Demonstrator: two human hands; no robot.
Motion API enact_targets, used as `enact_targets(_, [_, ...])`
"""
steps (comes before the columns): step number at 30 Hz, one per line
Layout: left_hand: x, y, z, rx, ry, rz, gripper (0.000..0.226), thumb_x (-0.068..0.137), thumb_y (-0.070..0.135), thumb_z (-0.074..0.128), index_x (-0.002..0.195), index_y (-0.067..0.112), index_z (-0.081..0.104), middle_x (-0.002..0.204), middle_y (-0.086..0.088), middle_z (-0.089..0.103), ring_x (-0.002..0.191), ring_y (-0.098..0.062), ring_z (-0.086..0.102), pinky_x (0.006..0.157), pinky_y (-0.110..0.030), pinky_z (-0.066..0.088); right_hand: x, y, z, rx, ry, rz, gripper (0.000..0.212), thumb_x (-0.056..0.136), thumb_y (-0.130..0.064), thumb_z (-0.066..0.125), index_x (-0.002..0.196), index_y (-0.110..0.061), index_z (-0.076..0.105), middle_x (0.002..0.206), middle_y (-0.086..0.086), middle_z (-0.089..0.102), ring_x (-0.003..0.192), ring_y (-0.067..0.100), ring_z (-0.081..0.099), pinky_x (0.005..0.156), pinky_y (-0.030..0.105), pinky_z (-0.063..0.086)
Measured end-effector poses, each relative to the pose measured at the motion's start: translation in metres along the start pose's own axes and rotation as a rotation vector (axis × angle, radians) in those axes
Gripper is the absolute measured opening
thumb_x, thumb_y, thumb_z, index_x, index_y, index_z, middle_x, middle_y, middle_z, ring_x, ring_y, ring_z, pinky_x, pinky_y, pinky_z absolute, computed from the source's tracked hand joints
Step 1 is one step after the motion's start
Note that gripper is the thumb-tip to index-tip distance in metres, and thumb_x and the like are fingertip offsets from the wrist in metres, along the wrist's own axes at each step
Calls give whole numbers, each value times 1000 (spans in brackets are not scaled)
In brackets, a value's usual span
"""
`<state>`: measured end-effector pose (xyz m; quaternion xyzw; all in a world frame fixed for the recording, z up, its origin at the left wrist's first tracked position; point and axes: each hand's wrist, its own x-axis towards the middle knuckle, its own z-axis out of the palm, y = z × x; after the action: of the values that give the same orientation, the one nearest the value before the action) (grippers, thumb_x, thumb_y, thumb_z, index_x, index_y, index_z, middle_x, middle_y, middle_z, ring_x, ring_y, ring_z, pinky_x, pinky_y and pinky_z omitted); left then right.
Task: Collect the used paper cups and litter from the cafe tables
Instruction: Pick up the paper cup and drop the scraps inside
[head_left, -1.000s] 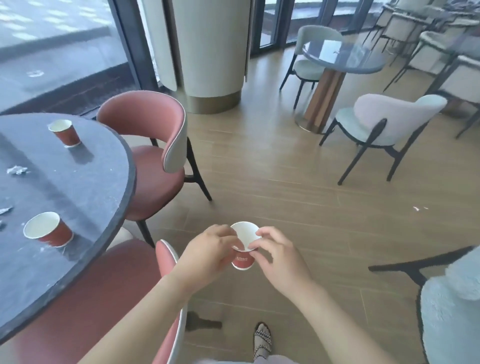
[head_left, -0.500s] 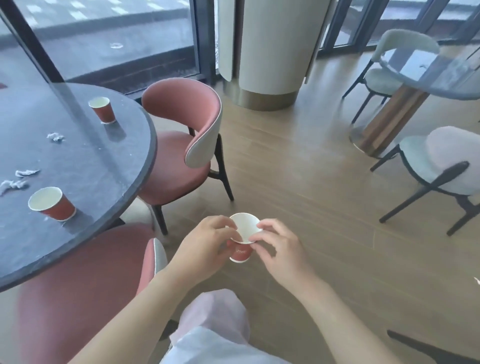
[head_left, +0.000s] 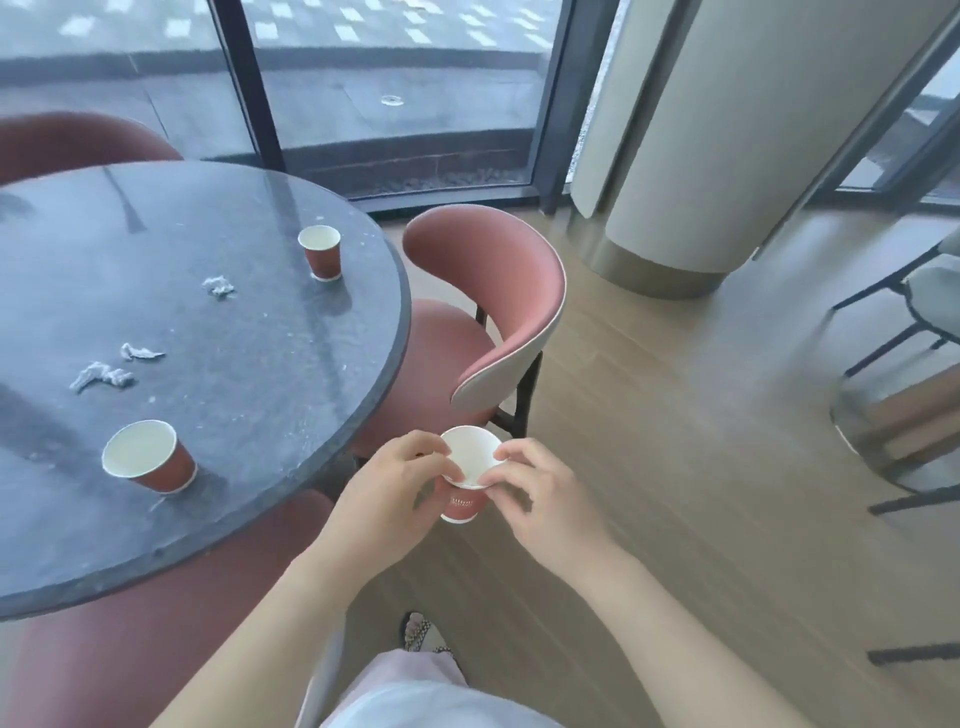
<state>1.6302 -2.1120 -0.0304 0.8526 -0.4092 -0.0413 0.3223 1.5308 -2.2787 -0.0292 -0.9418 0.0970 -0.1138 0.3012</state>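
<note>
Just off the edge of a round dark table (head_left: 291, 441), a person grips the held cup (head_left: 471, 458) with both hands. It is a paper cup, red outside and white inside, and it sits upright above the wooden floor (head_left: 675, 467). The left hand (head_left: 387, 501) curls round the cup's left side, its thumb lying on the rim. The right hand (head_left: 548, 501) pinches the near right part of the rim between thumb and forefinger. Both hands are clamped on this one cup, whose white inside shows nothing in it.

Two more red paper cups stand upright and well apart on the table. The near cup (head_left: 148, 460) is close to the table's front edge, and the far cup (head_left: 321, 253) is toward its right rim. Three crumpled white paper scraps lie between them. The far scrap (head_left: 218, 286) is just left of the far cup. The mid scrap (head_left: 139, 352) and the near scrap (head_left: 101, 376) lie near each other further left.

A pink chair (head_left: 498, 291) stands at the table's right side, just behind the hands. A second chair (head_left: 130, 654) sits under the table's front edge. A pale column (head_left: 727, 130) rises beside the window (head_left: 395, 93), and a patterned shoe (head_left: 421, 631) shows on the floor below the hands.
</note>
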Motion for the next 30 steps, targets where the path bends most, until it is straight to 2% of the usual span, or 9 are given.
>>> enact_targets(3, [29, -31, -20, 18, 48, -85, 17, 77, 13, 70, 89, 24, 69, 107, 8, 61, 84, -6, 54, 67, -9, 38, 63, -3, 12, 8, -65, -96, 8, 84, -18, 64, 87, -21, 70, 107, -2, 59, 91, 14, 58, 76, 18, 40])
enact_targets(4, [37, -41, -27, 24, 67, -112, 18, 75, 12, 72, 88, 23, 69, 106, 7, 62, 82, -7, 55, 67, -8, 35, 83, -6, 17, 7, -82, -131, 7, 84, -17, 64, 87, -20, 70, 107, -1, 59, 91, 14, 58, 77, 18, 41])
enact_targets(9, [44, -92, -65, 33, 201, -299, 20, 75, 15, 72, 91, 26, 67, 103, 10, 59, 92, -13, 59, 71, -29, 49, 162, -26, 53, 64, -168, -288, 5, 82, -14, 66, 85, -16, 70, 104, 3, 59, 93, 20, 59, 79, 27, 48])
enact_targets(12, [37, -118, -78, 78, 230, -406, 21, 76, 13, 70, 93, 27, 67, 103, 10, 58, 93, -14, 57, 71, -34, 51, 197, -42, 80, 97, -260, -382, 5, 82, -15, 66, 85, -17, 69, 104, 2, 59, 95, 19, 58, 80, 24, 46])
enact_targets(18, [30, -160, -93, 117, 308, -631, 17, 79, 15, 68, 95, 22, 68, 104, 5, 60, 91, -16, 57, 77, -33, 49, 258, -74, 139, 166, -435, -551, 6, 78, -13, 70, 82, -17, 70, 101, 4, 61, 92, 17, 60, 78, 19, 43])
enact_targets(21, [30, -180, -97, 164, 375, -744, 17, 78, 17, 69, 94, 23, 68, 103, 6, 60, 69, -4, 47, 74, -27, 45, 288, -84, 165, 184, -543, -622, 5, 78, -11, 69, 81, -16, 70, 101, 4, 61, 92, 20, 60, 75, 23, 44])
enact_targets(22, [29, -187, -98, 160, 391, -799, 18, 79, 17, 68, 95, 25, 67, 104, 8, 59, 67, -2, 45, 74, -28, 45, 298, -87, 173, 187, -586, -641, 5, 78, -11, 68, 81, -15, 69, 101, 4, 60, 93, 21, 59, 74, 26, 46])
enact_targets(26, [20, -218, -97, 169, 374, -1060, 28, 80, 22, 65, 106, 28, 60, 113, 10, 51, 104, -14, 50, 85, -35, 48, 333, -94, 206, 178, -726, -699, 5, 81, -11, 64, 83, -14, 69, 104, 1, 59, 98, 21, 55, 76, 30, 46])
enact_targets(30, [22, -236, -93, 242, 277, -1228, 44, 76, 33, 66, 117, 30, 53, 126, 7, 47, 121, -15, 43, 98, -33, 39, 359, -99, 234, 132, -824, -733, 8, 84, -11, 60, 86, -12, 68, 109, 1, 57, 103, 20, 51, 75, 33, 47])
